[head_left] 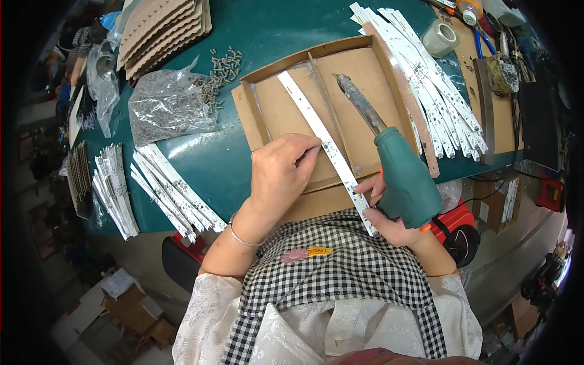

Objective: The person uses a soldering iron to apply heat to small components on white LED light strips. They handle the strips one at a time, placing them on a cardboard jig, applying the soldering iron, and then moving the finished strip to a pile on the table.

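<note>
A long white LED strip (337, 159) with small components lies slanted across a shallow cardboard tray (267, 145). My left hand (280, 165) is closed in a pinch, its fingertips against the strip's middle; whatever is between them is too small to make out. My right hand (392, 230) grips a green soldering gun (409, 176), which partly hides the hand. Its dark metal tip (345, 82) points up and away over the tray, apart from the strip. Fingers of the right hand also touch the strip's near end.
White strips (420, 85) are heaped right of the tray; two more bundles, one of strips (173, 191) and one beside it (114, 191), lie left. A plastic bag of small parts (167, 103), loose metal pieces (222, 73) and stacked cardboard (161, 33) stand farther back. A tape roll (440, 38) sits far right.
</note>
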Action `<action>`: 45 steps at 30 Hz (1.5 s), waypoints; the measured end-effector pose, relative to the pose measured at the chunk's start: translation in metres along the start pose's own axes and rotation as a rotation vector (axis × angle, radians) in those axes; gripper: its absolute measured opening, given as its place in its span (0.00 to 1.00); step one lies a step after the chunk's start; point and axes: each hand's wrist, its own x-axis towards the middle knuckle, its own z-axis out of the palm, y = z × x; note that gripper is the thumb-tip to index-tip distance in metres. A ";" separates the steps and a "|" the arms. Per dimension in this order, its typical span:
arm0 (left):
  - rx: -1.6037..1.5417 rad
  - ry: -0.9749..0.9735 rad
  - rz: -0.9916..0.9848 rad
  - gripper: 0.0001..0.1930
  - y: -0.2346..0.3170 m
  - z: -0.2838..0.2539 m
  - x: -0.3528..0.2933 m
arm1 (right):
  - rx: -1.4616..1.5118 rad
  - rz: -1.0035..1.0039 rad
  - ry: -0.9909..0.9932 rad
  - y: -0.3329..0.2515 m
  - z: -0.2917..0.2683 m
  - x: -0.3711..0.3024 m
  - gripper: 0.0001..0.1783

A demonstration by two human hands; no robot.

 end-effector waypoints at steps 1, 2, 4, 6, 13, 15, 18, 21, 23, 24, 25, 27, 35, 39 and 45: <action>0.001 -0.006 -0.001 0.06 0.000 0.000 0.000 | -0.053 0.033 -0.088 -0.001 -0.003 0.001 0.25; 0.002 -0.013 -0.003 0.06 0.000 -0.001 0.000 | -0.106 0.066 -0.175 -0.003 -0.009 0.002 0.26; 0.002 -0.014 0.014 0.06 0.000 -0.001 0.000 | -0.137 0.096 -0.239 -0.004 -0.012 0.002 0.28; 0.007 -0.017 0.040 0.06 -0.001 -0.001 0.000 | -0.091 0.106 -0.195 -0.004 -0.010 0.002 0.29; 0.046 -0.013 0.084 0.07 0.000 0.000 0.000 | -0.030 0.189 -0.131 -0.009 -0.007 0.005 0.28; 0.023 -0.009 0.043 0.07 0.001 -0.001 0.000 | -0.056 0.139 -0.163 -0.004 -0.008 0.004 0.27; -0.019 -0.016 -0.014 0.07 0.002 -0.003 0.002 | 0.015 0.216 -0.113 -0.010 -0.005 0.005 0.25; -0.022 -0.027 -0.017 0.07 0.001 -0.002 0.003 | 0.032 0.195 -0.111 -0.008 -0.006 0.004 0.24; -0.023 -0.034 -0.020 0.08 0.001 -0.003 0.004 | 0.051 0.195 -0.109 -0.007 -0.006 0.004 0.25; -0.020 -0.029 -0.006 0.07 0.001 -0.002 0.004 | 0.060 0.197 -0.109 -0.006 -0.006 0.004 0.26; -0.016 -0.023 0.008 0.07 0.001 -0.002 0.004 | 0.046 0.182 -0.118 -0.006 -0.006 0.004 0.26; -0.008 -0.024 0.019 0.07 0.001 -0.002 0.004 | 0.018 0.153 -0.135 -0.007 -0.007 0.005 0.27; 0.021 -0.063 0.044 0.09 -0.001 -0.004 0.007 | 0.118 0.071 -0.004 0.006 -0.001 0.002 0.24; 0.046 -0.071 0.074 0.10 -0.003 -0.004 0.006 | 0.101 0.049 -0.042 0.011 -0.005 0.002 0.26; 0.104 -0.091 0.174 0.11 -0.007 -0.002 0.005 | 0.072 0.074 -0.113 0.003 -0.007 0.005 0.25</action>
